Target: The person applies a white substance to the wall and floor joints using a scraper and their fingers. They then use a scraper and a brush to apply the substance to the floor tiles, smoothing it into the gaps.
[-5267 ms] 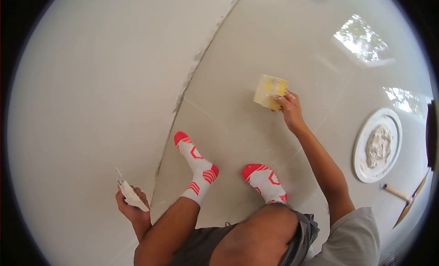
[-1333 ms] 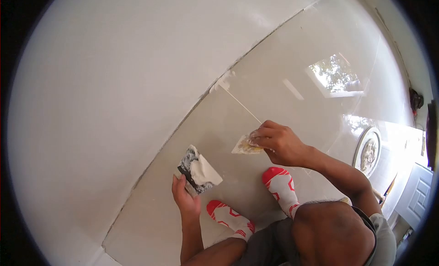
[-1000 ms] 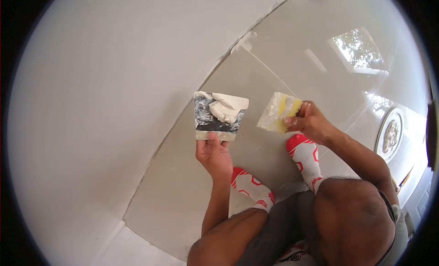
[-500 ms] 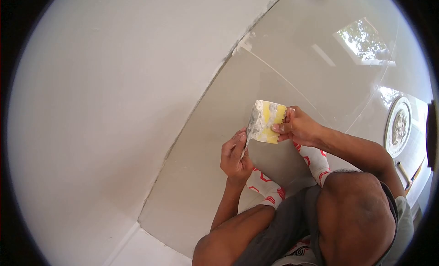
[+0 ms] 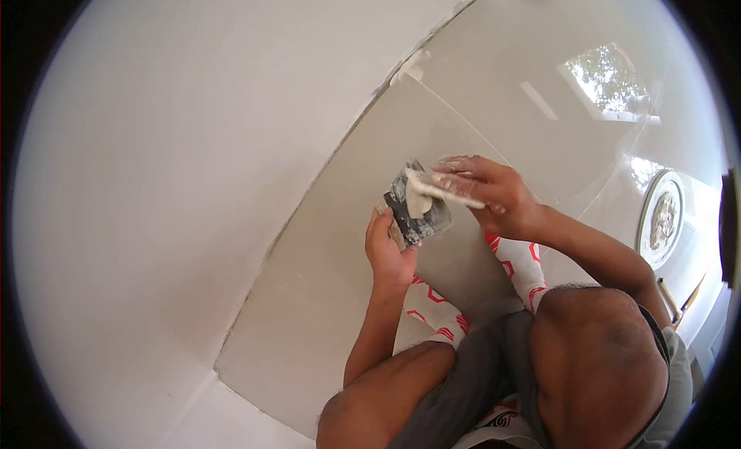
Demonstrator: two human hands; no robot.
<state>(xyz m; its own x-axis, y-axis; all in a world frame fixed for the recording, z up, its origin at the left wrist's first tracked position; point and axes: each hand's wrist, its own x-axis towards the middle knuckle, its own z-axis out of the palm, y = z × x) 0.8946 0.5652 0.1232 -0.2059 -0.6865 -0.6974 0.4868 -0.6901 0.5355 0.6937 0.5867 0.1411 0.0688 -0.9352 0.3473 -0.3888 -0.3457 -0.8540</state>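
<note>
My left hand [image 5: 388,252] is closed around the handle side of a putty knife [image 5: 398,210], whose dark blade faces up, smeared with whitish paste. A lump of the paste [image 5: 418,198] lies on the blade. My right hand [image 5: 503,196] grips a notched spreader [image 5: 459,197], seen nearly edge-on and coated with paste, its yellow face turned out of sight. The spreader's edge meets the paste over the blade. Paste also marks the fingers of my right hand.
A white wall [image 5: 177,140] meets the glossy tiled floor [image 5: 324,241] along a dark gap. Filler is smeared on a tile corner [image 5: 409,67]. To the right sits a round white lid [image 5: 652,241] with paste, near a wooden-handled tool [image 5: 668,296]. My socked feet [image 5: 513,265] are below my hands.
The spreader has turned from showing its yellow face to nearly edge-on, moving over the putty knife. The putty knife has tilted so its blade faces up.
</note>
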